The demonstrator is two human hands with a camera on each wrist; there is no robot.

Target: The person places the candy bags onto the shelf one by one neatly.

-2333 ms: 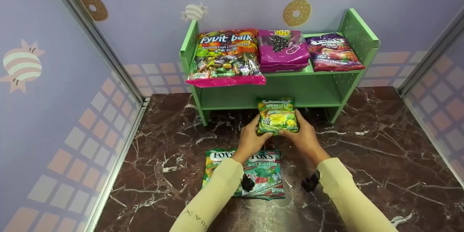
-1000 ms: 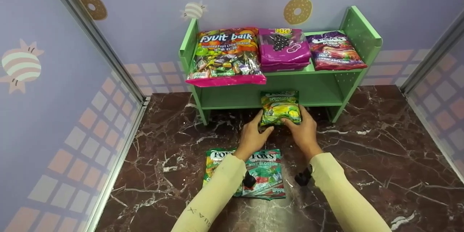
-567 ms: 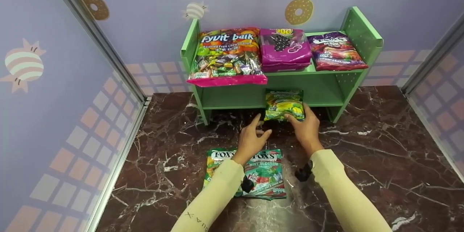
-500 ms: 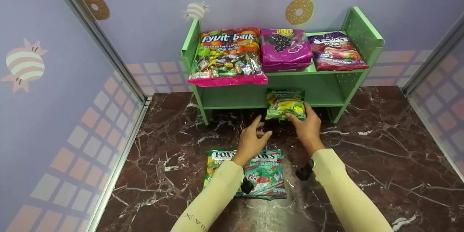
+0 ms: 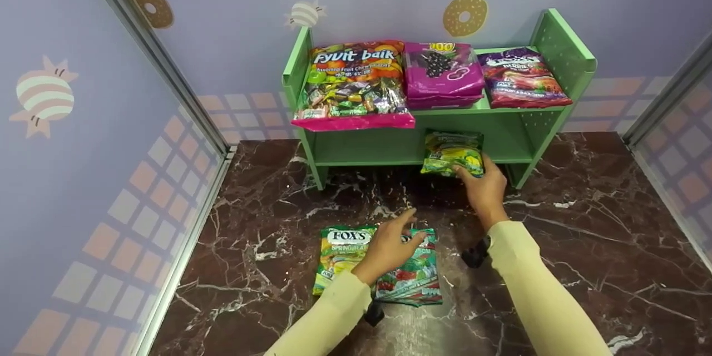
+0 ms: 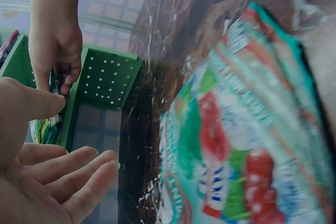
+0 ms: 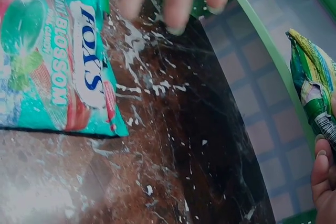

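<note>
My right hand (image 5: pixel 485 188) pinches the lower right corner of a green and yellow candy bag (image 5: pixel 453 151), thumb on its front. The bag leans tilted at the lower shelf of a green rack (image 5: pixel 361 147); its side shows in the right wrist view, with the right hand's fingertips (image 7: pixel 321 169) on it. My left hand (image 5: pixel 389 247) hovers with fingers spread over a teal Fox's Mint Blossom bag (image 5: pixel 414 278), partly hiding it. In the left wrist view the left hand (image 6: pixel 63 187) holds nothing. A Fox's Spring Tea bag (image 5: pixel 342 253) lies left of the mint one on the floor.
On the rack's upper shelf lie a Fyuit Baik candy bag (image 5: pixel 356 78), a purple bag (image 5: pixel 445 75) and a Fox's Berries bag (image 5: pixel 523 78). Patterned walls (image 5: pixel 122 122) enclose the marble floor (image 5: pixel 267 289) behind and on both sides.
My left hand has let go of the green and yellow bag and moved back over the floor bags. The right hand has carried that bag farther in and to the right.
</note>
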